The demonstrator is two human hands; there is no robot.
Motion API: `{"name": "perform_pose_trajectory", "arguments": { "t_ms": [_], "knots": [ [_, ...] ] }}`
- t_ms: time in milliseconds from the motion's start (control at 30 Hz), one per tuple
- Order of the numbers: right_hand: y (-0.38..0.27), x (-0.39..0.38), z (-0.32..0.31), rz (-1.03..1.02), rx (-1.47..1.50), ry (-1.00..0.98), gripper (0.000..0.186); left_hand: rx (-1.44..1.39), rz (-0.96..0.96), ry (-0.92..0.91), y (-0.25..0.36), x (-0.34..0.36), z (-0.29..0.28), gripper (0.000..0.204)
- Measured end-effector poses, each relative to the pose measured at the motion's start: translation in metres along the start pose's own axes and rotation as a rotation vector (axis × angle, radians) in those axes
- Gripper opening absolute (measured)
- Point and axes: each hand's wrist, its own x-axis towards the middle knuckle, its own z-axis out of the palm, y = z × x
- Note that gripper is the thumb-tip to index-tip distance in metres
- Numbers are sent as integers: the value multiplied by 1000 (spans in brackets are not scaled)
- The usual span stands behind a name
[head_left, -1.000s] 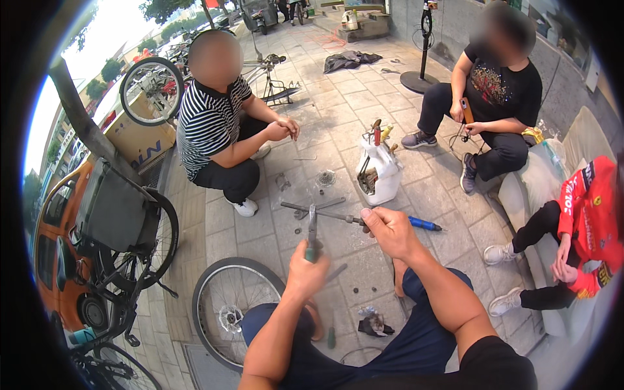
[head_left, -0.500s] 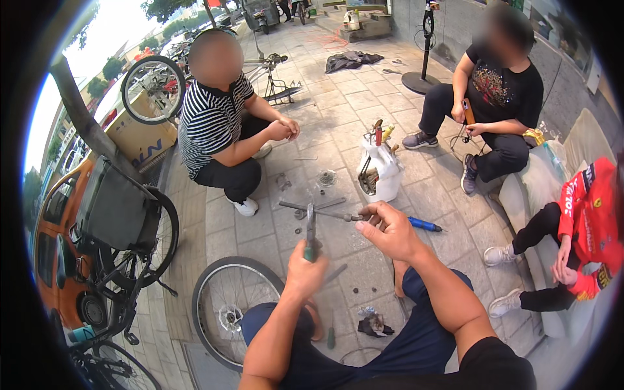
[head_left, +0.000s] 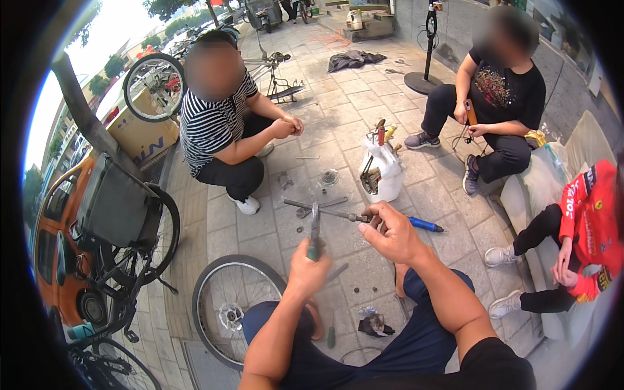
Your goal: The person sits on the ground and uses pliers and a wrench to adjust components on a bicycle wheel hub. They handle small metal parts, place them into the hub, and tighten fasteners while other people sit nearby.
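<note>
My left hand is closed round a metal tool with a green handle, its head raised against a long thin metal rod. My right hand grips the rod's right end, where a metal fitting sits, with thumb and fingers. On the paving beyond lie a wrench, a round metal disc and small parts. A blue cylindrical tool lies right of my right hand. A bicycle wheel lies by my left knee.
A white jug of tools stands ahead. A person in stripes squats front left; another in black and one in red sit at right on a pale couch. Bicycles stand left; a dark cloth lies farther back.
My right hand's fingers have shifted on the rod's end, curling higher over it. My left hand still holds the tool against the rod. The squatting person's head has tilted slightly.
</note>
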Motion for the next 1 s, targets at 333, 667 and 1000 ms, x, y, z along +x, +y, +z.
{"name": "perform_pose_trajectory", "arguments": {
  "t_ms": [333, 667, 1000],
  "knots": [
    [-2, 3, -5, 69, -2, -37, 54, 29, -20, 8, 8, -3, -1, 27],
    [-5, 12, -9, 545, 271, -210, 50, 18, 12, 15, 6, -2, 1, 24],
    [5, 12, -15, 673, 364, -384, 30, 65, 39, -29, 14, -6, -1, 29]
  ]
}}
